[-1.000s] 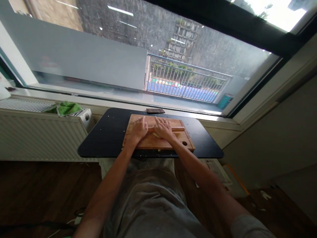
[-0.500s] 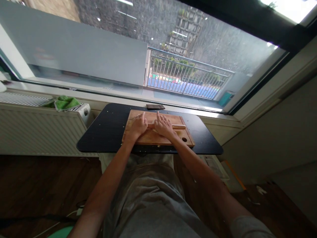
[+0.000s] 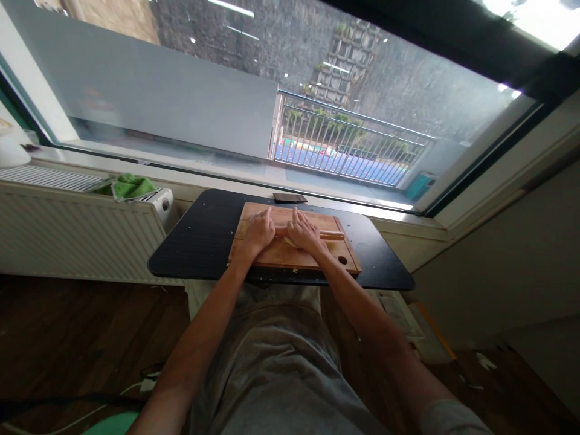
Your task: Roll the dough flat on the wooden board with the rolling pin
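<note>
Left hand (image 3: 259,232) and right hand (image 3: 302,232): both palm-down, fingers extended flat, pressing side by side on a wooden rolling pin (image 3: 333,235) without closing around it. Rolling pin: lies crosswise on a wooden cutting board (image 3: 290,257), its right end showing past the right hand; a pale patch (too small to tell what) shows beneath it. Cutting board: set on a black table (image 3: 199,244) under the window. Dark flat phone-like item (image 3: 290,197): at table's far edge. Green cloth (image 3: 131,186): on the radiator (image 3: 67,226), left.
</note>
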